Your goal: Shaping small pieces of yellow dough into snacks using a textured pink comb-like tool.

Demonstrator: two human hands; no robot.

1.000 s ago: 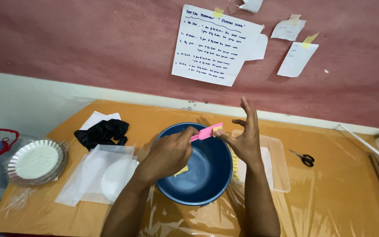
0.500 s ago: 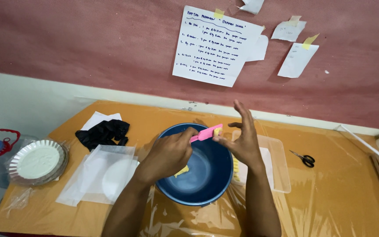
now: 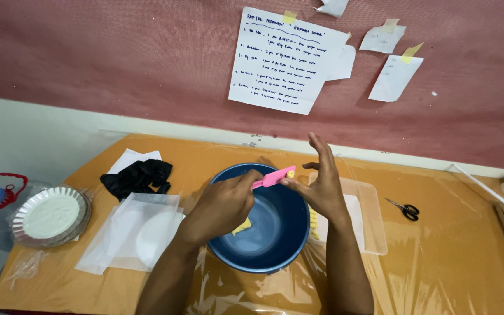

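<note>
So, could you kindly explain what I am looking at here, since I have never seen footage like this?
There is no machine: a person wears a camera on the head, looking down at their own two bare hands. The left hand grips a pink plastic tool; the right hand is held open, fingers raised, its palm against the tool's tip. Both are over a round blue plastic bowl with a small yellow piece inside. The orange table under clear plastic sheeting also bears a clear rectangular tray, black-handled scissors, black gloves and silver foil plates.
</note>
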